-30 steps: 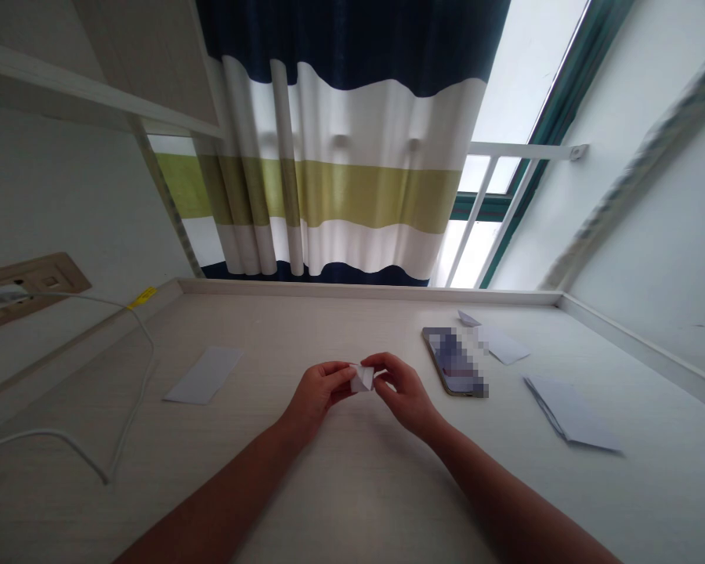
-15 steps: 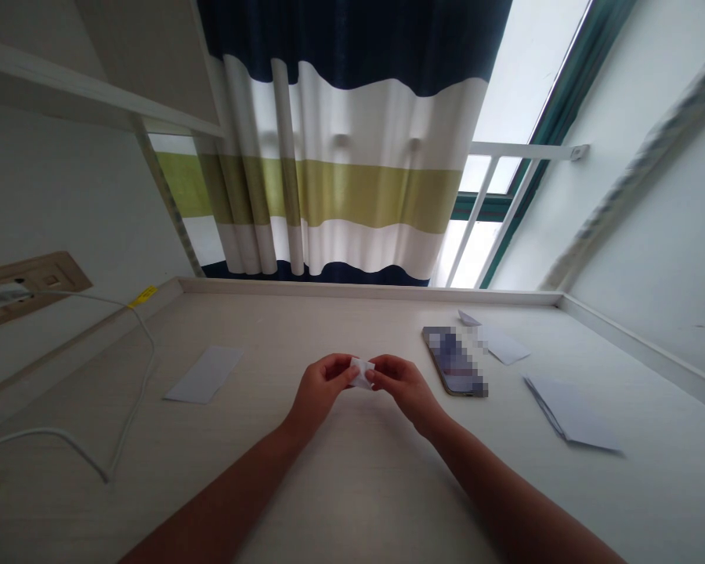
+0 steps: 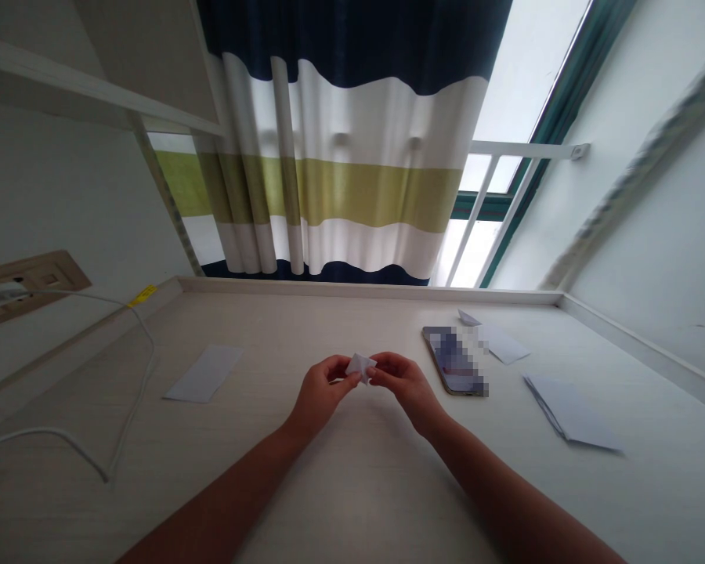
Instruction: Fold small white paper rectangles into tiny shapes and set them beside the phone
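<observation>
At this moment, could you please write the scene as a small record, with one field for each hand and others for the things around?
left hand: holds the left side of a small folded paper
right hand: holds the right side of the same paper
surface: pale desk
on the left: flat white sheet; white cable
on the right: phone, screen pixelated; paper stack
behind the desk: striped curtain
</observation>
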### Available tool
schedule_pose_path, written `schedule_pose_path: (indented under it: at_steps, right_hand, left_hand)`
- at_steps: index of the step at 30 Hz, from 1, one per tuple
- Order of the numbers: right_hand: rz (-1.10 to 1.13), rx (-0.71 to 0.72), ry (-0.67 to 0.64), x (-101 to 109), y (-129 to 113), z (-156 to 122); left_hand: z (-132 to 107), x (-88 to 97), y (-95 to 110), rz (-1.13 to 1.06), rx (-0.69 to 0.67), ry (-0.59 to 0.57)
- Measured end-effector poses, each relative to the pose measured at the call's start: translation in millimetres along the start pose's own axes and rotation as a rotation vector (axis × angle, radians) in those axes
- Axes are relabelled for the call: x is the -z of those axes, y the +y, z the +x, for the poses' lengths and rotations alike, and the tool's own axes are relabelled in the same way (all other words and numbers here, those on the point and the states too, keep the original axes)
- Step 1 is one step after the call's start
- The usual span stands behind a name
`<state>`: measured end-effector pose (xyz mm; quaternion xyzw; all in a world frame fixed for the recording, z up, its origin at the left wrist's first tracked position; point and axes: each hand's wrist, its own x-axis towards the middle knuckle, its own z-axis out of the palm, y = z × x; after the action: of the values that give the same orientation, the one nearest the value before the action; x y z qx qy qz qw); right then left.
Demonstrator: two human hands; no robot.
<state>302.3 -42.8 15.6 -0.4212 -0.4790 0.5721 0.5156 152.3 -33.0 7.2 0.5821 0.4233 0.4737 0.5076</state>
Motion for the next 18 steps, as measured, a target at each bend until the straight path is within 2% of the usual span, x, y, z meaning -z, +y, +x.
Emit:
schedule_pose_path:
  at_steps: [10,18]
  right_hand:
    - [-0.037,0.006,-0.005,0.2,3.5,1.3]
    - [-0.065,-0.017,-0.022,-1.5,3.2,0.9]
  left_hand:
    - [-2.5,-0.3,1.0,0.029,-0.05,-0.033]
    - [0.1,1.4,-0.9,0.052,-0.008,0.016]
